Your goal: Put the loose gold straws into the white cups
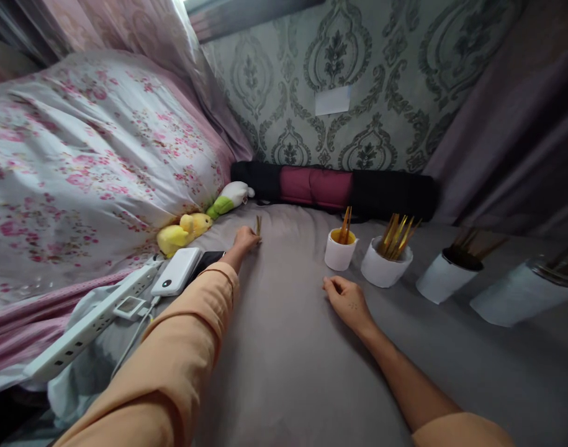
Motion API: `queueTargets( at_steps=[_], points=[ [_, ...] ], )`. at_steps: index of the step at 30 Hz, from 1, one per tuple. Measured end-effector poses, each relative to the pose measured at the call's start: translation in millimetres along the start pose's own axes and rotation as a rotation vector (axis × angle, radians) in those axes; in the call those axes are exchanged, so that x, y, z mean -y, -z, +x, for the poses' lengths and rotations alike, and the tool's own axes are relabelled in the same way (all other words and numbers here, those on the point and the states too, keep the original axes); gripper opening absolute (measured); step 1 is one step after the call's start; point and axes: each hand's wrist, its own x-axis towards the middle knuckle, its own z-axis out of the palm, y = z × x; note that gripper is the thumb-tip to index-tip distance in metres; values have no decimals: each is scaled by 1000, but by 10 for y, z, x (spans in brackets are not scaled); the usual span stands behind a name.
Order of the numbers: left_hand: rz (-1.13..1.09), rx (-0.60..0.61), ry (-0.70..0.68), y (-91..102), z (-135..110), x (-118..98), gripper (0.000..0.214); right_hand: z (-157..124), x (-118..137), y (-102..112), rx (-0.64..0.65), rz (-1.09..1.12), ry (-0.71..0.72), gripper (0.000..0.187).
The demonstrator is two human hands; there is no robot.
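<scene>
My left hand [247,238] is closed in a pinch on a small bundle of thin brown sticks [258,225], which stands up from the fingertips above the grey sheet. My right hand [347,302] rests on the sheet with its fingers curled in, and nothing shows in them. Just beyond it stands a small white cup with a yellow inside [339,253], holding a few orange sticks [346,225]. To its right is a wider white cup [386,267] with several golden-yellow sticks [395,239].
Farther right are two more white-wrapped containers, one [444,279] with dark sticks, the other [511,298] blurred. A black and maroon roll [316,185] lies along the wall. On the left are plush toys [185,231], a white power bank [175,272] and a power strip [97,320].
</scene>
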Motion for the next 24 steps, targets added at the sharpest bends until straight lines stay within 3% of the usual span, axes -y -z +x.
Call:
queueTargets(
  at_steps=[24],
  points=[
    [-29,-11,47,40,-41,-10,21,17,-21,-6,7,-9,6,43]
  ],
)
